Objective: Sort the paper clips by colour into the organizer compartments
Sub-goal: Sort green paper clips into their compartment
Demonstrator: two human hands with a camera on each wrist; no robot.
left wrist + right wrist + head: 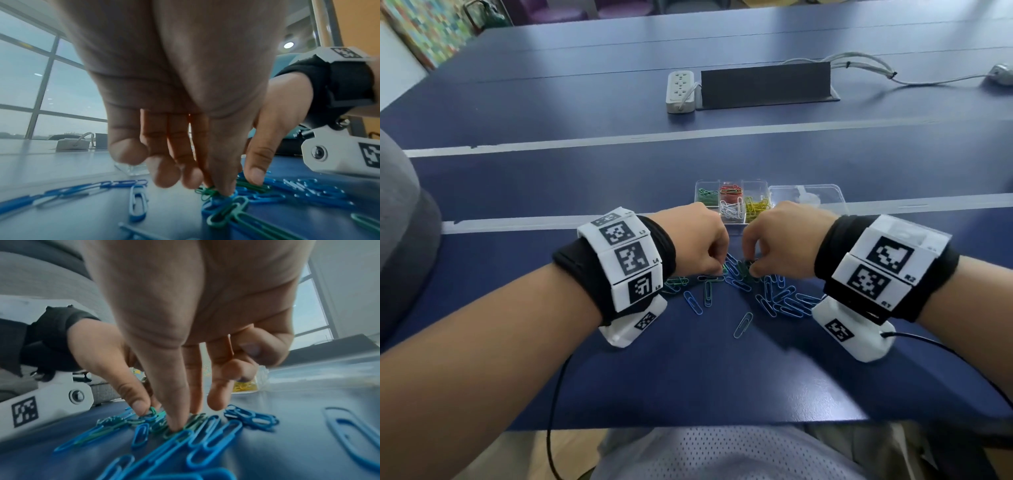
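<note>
From the head view, my left hand and right hand work the loose pile just before the organizer. Left wrist view: my fingertips pinch a green clip. Right wrist view: my thumb presses another green clip; I should lift greens only, leaving blues.

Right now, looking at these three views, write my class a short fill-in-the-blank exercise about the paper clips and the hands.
1. The clear organizer holds green, red, white and ____ clips.
2. Most loose clips on the table are ____.
3. The left hand pinches a ____ clip in the pile.
4. The right hand presses its fingertips down on the ____.

Missing words: yellow; blue; green; pile
</note>
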